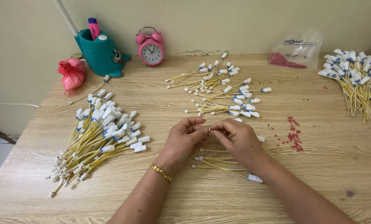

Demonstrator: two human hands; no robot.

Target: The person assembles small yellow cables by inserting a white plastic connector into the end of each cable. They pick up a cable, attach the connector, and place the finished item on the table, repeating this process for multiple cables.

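Observation:
My left hand [184, 138] and my right hand [239, 139] meet above the middle of the wooden table [218, 199], fingertips pinched together on the small white end of a yellow wire lead [210, 130]. Under my right hand lie a few more yellow leads [218, 162] with white connectors. A gold bracelet [161, 172] circles my left wrist. A big pile of the same leads [97, 135] lies to the left, a scattered group [221, 93] straight ahead, and a third bundle [356, 79] at the far right.
Tiny red pieces [294, 135] are strewn to the right of my hands. Along the wall stand a teal pen holder [100, 54], a pink alarm clock [151, 47], a pink bag [72, 72] and a clear plastic bag of red bits [295, 52].

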